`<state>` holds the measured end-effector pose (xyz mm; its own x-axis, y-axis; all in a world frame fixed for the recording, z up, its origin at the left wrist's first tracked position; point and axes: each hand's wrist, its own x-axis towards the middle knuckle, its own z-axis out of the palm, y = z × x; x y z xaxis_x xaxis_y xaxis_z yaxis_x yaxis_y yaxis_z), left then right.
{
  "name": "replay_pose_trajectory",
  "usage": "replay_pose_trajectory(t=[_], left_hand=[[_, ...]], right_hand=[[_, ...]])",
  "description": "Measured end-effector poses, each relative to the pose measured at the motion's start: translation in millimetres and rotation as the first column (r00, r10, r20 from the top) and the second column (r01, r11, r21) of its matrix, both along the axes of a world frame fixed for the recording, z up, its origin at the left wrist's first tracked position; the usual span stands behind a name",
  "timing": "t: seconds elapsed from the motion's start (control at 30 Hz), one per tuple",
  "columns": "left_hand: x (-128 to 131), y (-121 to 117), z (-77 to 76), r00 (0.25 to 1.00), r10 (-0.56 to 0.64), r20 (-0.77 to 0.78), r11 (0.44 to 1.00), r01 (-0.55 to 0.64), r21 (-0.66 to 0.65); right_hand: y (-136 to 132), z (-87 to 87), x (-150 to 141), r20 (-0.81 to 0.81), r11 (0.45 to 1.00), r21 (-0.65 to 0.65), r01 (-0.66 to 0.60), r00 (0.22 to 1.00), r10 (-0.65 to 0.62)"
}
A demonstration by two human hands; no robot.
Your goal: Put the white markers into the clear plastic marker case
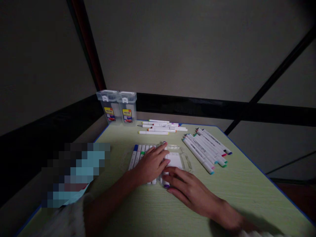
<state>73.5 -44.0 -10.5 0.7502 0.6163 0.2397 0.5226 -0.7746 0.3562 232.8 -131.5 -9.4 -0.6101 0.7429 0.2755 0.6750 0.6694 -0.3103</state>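
Note:
A clear plastic case (187, 162) lies opened out flat on the table, with a row of white markers (135, 157) in its left half. One purple-ended marker (167, 186) lies upright in the picture along the case's middle. My left hand (152, 165) rests across the row, its fingers stretched out and their tips on the upper part of that marker. At the lower end, my right hand (191, 187) has its bent fingers and thumb around the marker. The hands hide much of the marker and part of the row.
Loose markers (160, 126) lie at the table's back, and a slanted group of markers (206, 148) lies on the right. Two clear lidded boxes (127, 108) stand at the back left corner. A blurred-out blue patch (86, 168) is at the left edge. Walls enclose the table (242, 187).

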Motion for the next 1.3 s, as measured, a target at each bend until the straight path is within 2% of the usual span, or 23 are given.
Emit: replay_pose_trajectory(t=[1.3], left_hand=[[-0.5, 1.1, -5.6, 1.0, 0.022, 0.014, 0.997, -0.023, 0.07]], right_hand=[[2.8, -2.5, -1.8, -0.105, 0.999, -0.032, -0.01, 0.994, 0.006]])
